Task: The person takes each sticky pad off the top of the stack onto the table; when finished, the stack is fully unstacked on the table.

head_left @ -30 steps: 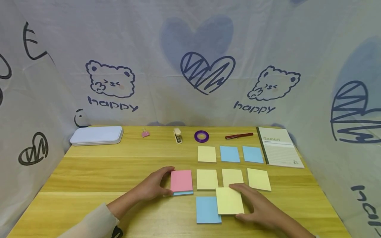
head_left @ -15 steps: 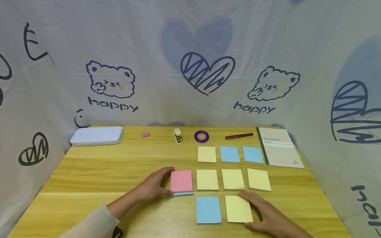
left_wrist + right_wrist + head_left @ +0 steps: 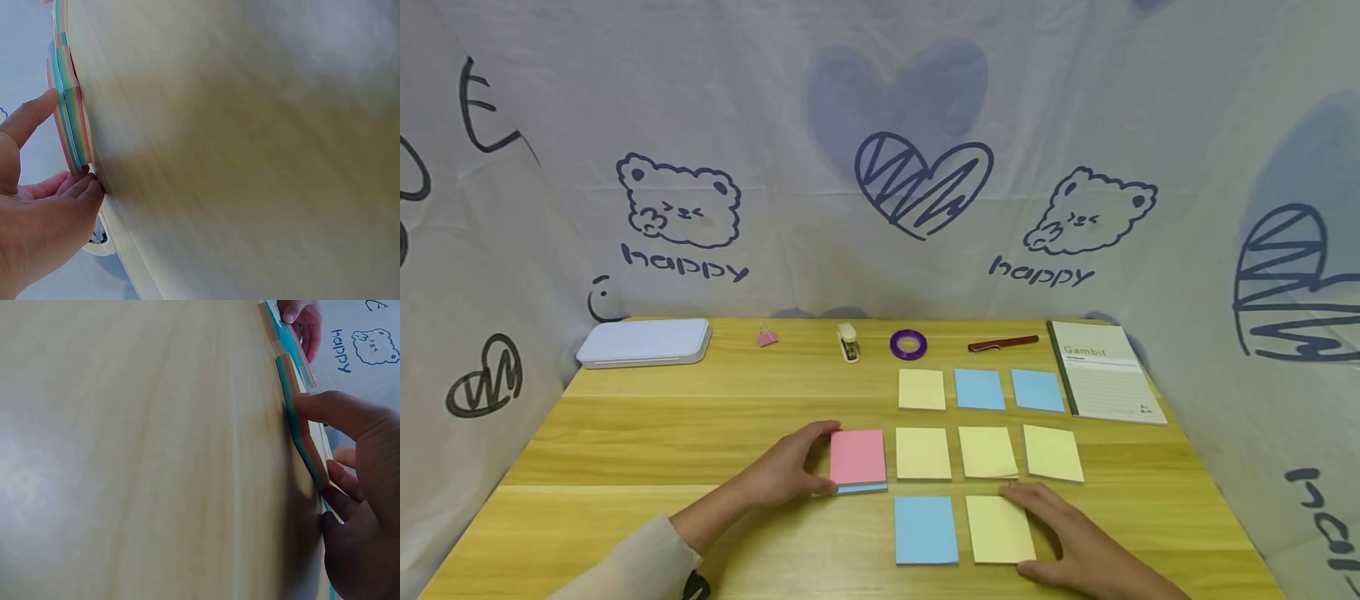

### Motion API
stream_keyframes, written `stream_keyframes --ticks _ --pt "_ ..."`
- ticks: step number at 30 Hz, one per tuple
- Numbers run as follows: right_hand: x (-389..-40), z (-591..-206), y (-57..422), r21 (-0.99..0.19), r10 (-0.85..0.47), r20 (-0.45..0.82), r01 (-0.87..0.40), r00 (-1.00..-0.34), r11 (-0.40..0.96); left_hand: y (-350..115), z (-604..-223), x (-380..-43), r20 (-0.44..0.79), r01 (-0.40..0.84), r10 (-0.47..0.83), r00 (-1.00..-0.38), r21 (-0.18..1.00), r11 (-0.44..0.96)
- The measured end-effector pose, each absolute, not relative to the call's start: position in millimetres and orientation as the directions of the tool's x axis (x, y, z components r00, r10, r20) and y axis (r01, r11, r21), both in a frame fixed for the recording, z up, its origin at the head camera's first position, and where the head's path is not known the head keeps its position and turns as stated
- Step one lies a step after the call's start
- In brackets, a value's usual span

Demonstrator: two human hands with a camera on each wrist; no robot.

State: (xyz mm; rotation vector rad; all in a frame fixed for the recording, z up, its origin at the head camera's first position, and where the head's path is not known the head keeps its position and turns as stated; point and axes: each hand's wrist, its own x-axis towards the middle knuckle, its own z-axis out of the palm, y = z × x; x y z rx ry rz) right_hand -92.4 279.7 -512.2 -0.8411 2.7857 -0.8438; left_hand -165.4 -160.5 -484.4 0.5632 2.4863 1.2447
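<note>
My left hand [image 3: 782, 467] grips a pink sticky note pad [image 3: 857, 456] by its near and far edges, left of the rows of pads. A blue edge shows beneath the pink one. In the left wrist view the striped sides of the sticky note pads [image 3: 70, 115] sit between thumb and fingers. My right hand [image 3: 1067, 533] holds a yellow sticky note pad [image 3: 1001, 529] between thumb and fingers at the front, beside a blue sticky note pad [image 3: 926, 530]. In the right wrist view that pad's layered side [image 3: 299, 425] lies close over the table.
Behind are a row of yellow pads [image 3: 922, 453] and a row with one yellow and two blue pads [image 3: 979, 389]. Along the back lie a white case [image 3: 643, 342], binder clip [image 3: 766, 338], stapler [image 3: 847, 342], purple tape roll [image 3: 895, 344], red pen [image 3: 1003, 342] and notebook [image 3: 1107, 371].
My right hand has moved the yellow pad right and toward me, from overlapping the blue pad to a place beside it. The left hand has stayed where it was.
</note>
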Motion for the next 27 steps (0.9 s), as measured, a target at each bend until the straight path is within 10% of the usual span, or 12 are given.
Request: stream_keyframes --ticks 27 --pt "-181 -481 175 -0.67 -0.668 0.012 -0.502 -0.744 0.547 -163 -487 -167 -0.086 0.232 0.484 -0.871 0.796 0.56"
